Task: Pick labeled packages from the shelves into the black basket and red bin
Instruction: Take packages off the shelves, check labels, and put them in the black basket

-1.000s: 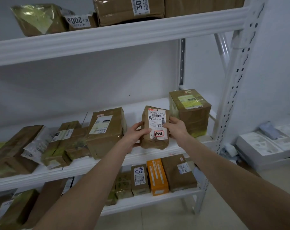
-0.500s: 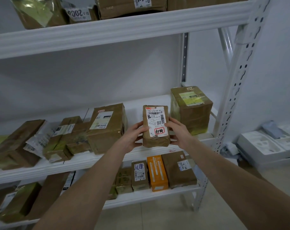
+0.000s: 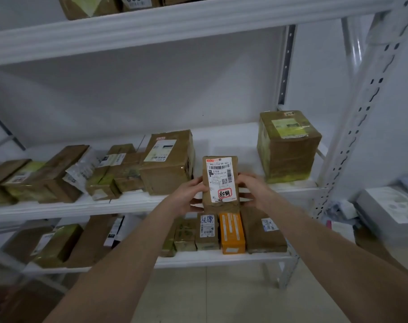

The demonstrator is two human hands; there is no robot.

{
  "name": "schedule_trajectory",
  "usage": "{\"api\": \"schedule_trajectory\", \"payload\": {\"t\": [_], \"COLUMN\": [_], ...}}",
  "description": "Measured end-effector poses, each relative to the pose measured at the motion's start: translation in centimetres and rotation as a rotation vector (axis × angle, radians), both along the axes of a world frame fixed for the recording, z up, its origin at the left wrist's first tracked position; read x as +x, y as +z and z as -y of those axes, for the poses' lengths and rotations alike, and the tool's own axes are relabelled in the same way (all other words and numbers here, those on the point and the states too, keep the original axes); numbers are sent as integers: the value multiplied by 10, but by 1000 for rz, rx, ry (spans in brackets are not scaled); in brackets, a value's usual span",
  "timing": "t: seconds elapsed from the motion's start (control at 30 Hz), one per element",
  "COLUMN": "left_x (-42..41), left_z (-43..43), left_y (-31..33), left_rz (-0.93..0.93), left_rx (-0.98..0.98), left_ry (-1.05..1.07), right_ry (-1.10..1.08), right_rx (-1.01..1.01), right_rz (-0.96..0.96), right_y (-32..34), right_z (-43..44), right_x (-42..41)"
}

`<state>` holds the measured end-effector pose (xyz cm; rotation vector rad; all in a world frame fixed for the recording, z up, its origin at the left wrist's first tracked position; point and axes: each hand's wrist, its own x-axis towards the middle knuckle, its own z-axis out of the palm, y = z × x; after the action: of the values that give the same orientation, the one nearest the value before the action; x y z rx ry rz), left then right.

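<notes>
A small brown taped package (image 3: 220, 180) with a white shipping label and a red-circled mark is held upright in front of the middle shelf (image 3: 128, 203). My left hand (image 3: 190, 194) grips its left side and my right hand (image 3: 253, 190) grips its right side. The package is off the shelf surface, just past its front edge. Neither the black basket nor the red bin is in view.
Several taped brown packages line the middle shelf, with a large box (image 3: 168, 162) left of the held one and a cube-shaped box (image 3: 287, 145) to the right. The lower shelf holds an orange box (image 3: 232, 233) and more parcels. A white shelf post (image 3: 352, 127) and white trays (image 3: 389, 206) stand at right.
Both hands have drawn the labeled package toward me and slightly down, off the middle shelf. The view has tilted downward a little.
</notes>
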<state>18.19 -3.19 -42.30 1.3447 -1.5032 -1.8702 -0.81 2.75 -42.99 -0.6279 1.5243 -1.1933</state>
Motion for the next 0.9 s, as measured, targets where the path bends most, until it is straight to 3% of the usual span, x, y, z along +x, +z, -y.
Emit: {"api": "schedule_trajectory", "payload": {"t": [0.4,0.9], "left_x": [136,408], "left_z": [-33,-58], "left_y": [-32,-74], "left_rz": [18,-58], "left_rx": [45,-8], "left_ry": [167,683], "right_ry": [439,569], "right_rx": [107,0], "right_rz": [-50,-85], "right_y": [-37,-72], "right_z": [13,50], "right_x": [106,416]}}
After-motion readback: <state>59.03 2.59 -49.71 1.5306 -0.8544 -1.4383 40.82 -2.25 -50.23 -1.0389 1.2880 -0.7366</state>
